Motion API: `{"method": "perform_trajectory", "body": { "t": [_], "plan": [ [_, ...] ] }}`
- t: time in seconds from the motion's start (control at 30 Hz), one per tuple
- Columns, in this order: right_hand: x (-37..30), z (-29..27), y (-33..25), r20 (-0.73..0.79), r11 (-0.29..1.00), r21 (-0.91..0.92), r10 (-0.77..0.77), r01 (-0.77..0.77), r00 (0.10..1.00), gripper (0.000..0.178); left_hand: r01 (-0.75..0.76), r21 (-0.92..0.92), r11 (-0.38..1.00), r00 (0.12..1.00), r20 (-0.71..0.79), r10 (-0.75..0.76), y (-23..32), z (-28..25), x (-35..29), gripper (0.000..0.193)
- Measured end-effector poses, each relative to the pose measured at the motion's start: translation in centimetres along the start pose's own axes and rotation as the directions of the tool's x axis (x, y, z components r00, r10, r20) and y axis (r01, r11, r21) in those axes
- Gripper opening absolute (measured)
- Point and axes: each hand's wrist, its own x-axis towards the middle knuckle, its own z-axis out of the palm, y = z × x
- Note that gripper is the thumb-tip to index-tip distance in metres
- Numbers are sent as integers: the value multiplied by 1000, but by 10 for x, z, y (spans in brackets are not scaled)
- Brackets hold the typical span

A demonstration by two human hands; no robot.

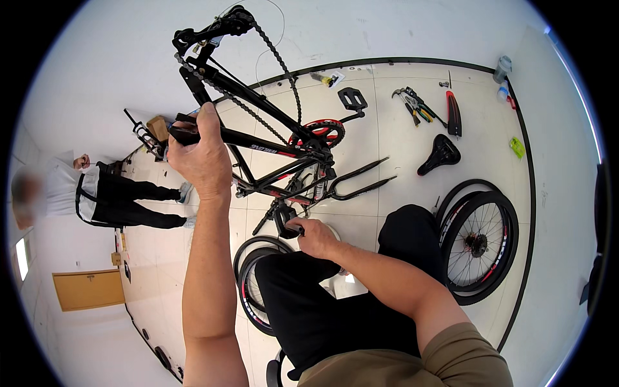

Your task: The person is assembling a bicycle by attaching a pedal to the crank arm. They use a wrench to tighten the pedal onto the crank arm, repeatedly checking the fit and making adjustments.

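A black bicycle frame [258,143] is tilted up in front of me, with its rear derailleur [222,26] at the top and the chain [274,48] hanging in a loop. My left hand [205,151] is closed round the left end of the lettered frame tube, thumb uppermost; its fingertips are partly hidden. Lower down, my right hand [316,237] grips a black pedal [284,219] at its near edge. The other pedal [352,99] sticks out beyond the red-and-black chainring [325,132]. The black fork [364,182] points right.
On the right floor lie a saddle [442,153], a red-and-black mudguard [454,115] and several hand tools [412,106]. Wheels lean beside my knees, one pair right [480,248], one left [248,290]. Another person [71,187] stands at the left. Bottles [503,69] stand by the wall.
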Motion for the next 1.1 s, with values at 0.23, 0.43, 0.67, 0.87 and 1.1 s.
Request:
{"method": "perform_trajectory", "body": {
  "t": [0.23,0.43,0.67,0.87,1.1],
  "plan": [
    [-5,-10,-21,62,999,-39,-28,30,998,43,-7,-12,1000,1000,-11,7,0,0,0,31],
    [3,4,-3,99,995,-79,-46,54,994,45,6,-26,1000,1000,7,-6,3,1,-2,29],
    [7,10,5,98,991,-111,-60,71,993,40,15,-42,999,1000,2,-15,1,0,0,29],
    [11,11,13,72,984,-167,-53,65,996,35,35,-42,999,999,3,-35,3,1,-1,28],
    [15,15,26,78,974,-225,-5,22,997,36,33,-104,994,999,45,-28,-6,-2,0,25]
  ]
}}
